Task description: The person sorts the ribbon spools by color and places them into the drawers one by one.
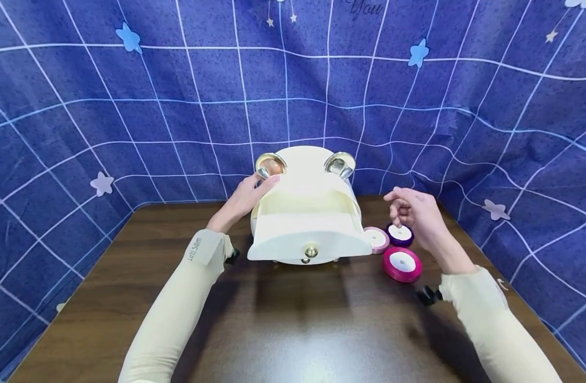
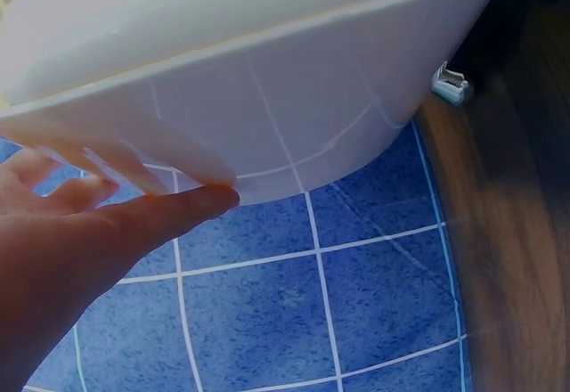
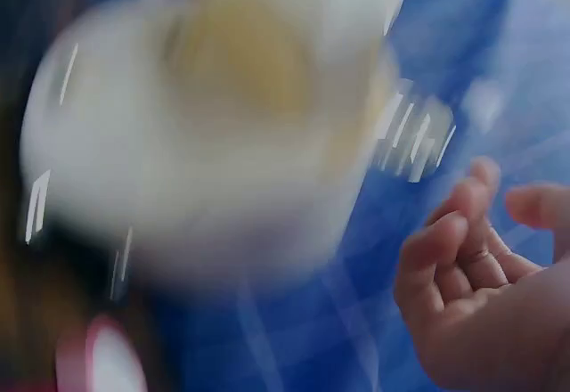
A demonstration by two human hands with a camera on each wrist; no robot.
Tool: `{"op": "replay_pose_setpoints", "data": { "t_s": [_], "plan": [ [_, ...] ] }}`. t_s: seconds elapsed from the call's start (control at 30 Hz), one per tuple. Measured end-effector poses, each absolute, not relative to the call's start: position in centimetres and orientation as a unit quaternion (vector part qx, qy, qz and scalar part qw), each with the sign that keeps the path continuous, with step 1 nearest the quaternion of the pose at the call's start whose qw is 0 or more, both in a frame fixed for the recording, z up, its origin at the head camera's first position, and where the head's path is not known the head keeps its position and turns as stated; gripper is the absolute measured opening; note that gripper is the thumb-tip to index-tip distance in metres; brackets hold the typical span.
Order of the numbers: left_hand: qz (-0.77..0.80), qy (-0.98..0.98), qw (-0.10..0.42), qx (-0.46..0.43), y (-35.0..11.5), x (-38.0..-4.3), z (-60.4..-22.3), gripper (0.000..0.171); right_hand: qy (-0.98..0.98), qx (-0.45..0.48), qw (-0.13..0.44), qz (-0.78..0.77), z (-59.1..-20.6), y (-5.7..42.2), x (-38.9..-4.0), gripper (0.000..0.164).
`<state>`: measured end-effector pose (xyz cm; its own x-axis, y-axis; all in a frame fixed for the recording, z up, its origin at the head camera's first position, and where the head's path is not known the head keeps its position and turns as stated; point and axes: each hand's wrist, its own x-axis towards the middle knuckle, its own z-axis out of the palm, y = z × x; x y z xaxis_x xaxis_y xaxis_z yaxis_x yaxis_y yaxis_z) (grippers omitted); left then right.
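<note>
The white box [image 1: 299, 159] stands toward the far part of the brown wooden surface [image 1: 297, 330], straight in front of me. Its upper drawer [image 1: 278, 242] is pulled out in my direction, showing a pale cream inside, with a round metallic knob [image 1: 311, 251] on the front. Two shiny round ears [image 1: 340, 166] with gold rims stick up from the top.

My left grip [image 1: 248, 196] is at the box's left side, just by the left ear; its fingers are extended and touch the glossy white wall without curling round it. My right grip [image 1: 417, 213] is raised near three ribbon rolls, its fingers loosely bent, and I hold nothing in it.

Those rolls lie close together to the right of the box: a light pink roll [image 1: 376, 240] nearest to it, a dark purple roll [image 1: 400, 235] beside that, and a magenta roll [image 1: 403, 264] closer to me. Behind everything hangs a blue cloth [image 1: 201, 122] with pale grid lines and stars. Cream sleeves [image 1: 178, 303] cover my arms.
</note>
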<state>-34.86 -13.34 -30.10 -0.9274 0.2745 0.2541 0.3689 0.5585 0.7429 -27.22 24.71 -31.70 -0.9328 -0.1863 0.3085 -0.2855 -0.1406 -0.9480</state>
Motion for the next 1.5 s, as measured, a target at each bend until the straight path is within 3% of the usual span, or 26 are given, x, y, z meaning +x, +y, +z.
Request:
{"op": "replay_pose_setpoints", "data": {
  "t_s": [0.1, 0.3, 0.47, 0.6, 0.9, 1.27, 1.5],
  "plan": [
    [-0.433, -0.880, 0.057, -0.185, -13.4, -34.8, -30.1, 0.060, -0.782, 0.080, 0.113, 0.607, -34.4, 26.6, -29.9, 0.021],
    [-0.441, -0.877, 0.037, -0.188, -13.5, -34.7, -30.3, 0.060, -0.936, 0.034, 0.180, 0.301, -38.1, 28.2, -31.4, 0.038],
    [-0.442, -0.876, 0.045, -0.188, -13.7, -34.7, -30.2, 0.059, -0.970, 0.050, 0.093, 0.220, -39.4, 29.0, -32.7, 0.056],
    [-0.444, -0.875, 0.046, -0.188, -13.6, -34.6, -30.2, 0.056, -0.975, 0.084, 0.038, 0.203, -40.5, 29.7, -33.3, 0.058],
    [-0.444, -0.875, 0.044, -0.188, -13.5, -34.6, -30.3, 0.056, -0.972, 0.122, 0.041, 0.198, -41.2, 30.5, -33.5, 0.042],
    [-0.453, -0.870, 0.045, -0.190, -13.5, -34.7, -30.2, 0.061, -0.974, 0.133, 0.020, 0.181, -41.3, 31.0, -33.9, 0.051],
    [-0.440, -0.876, 0.056, -0.189, -13.5, -34.7, -30.3, 0.059, -0.971, 0.125, 0.044, 0.197, -41.7, 31.0, -33.9, 0.049]
  ]
}}
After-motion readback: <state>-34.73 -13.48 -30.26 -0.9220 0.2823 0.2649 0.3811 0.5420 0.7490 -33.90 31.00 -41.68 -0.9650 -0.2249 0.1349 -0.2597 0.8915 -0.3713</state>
